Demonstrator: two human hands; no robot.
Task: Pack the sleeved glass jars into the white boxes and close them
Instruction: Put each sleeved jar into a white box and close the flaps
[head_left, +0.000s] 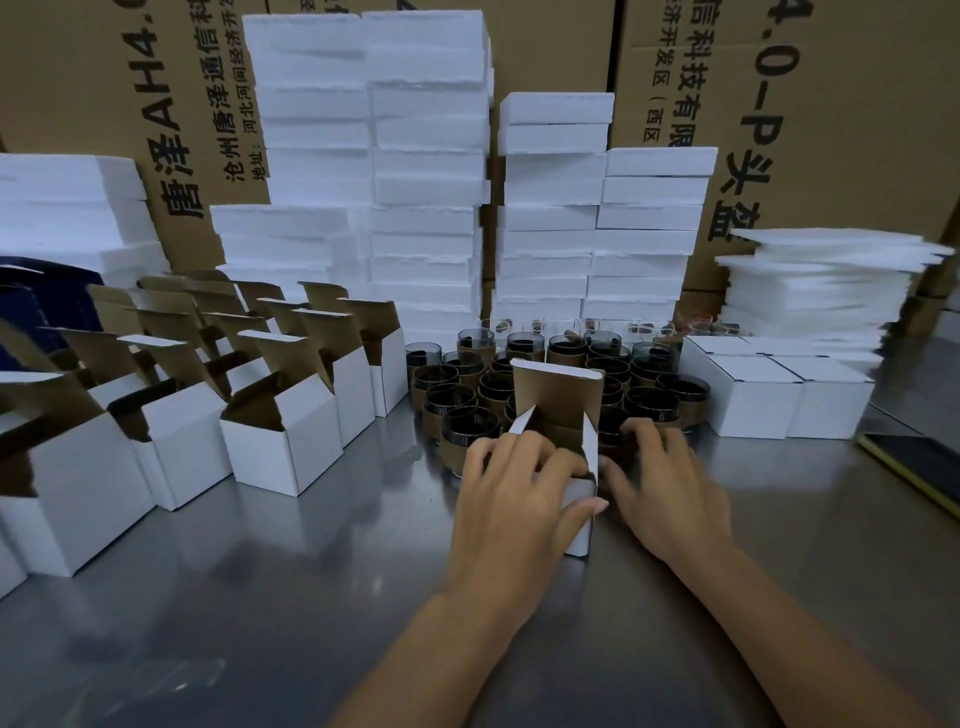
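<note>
On the table (260, 597), left hand (514, 504) and right hand (670, 493) grip the open white box (558, 405), inside hidden.

white boxes (280, 457) brown inside; brown-sleeved dark jars (470, 423); grey table (260, 597)

Left hand (511, 493) grips the white box (561, 410), thumb out toward 3 o'clock. Right hand (665, 488) sits at its 3 o'clock side, fingers curled and blurred, contact unclear.
</note>
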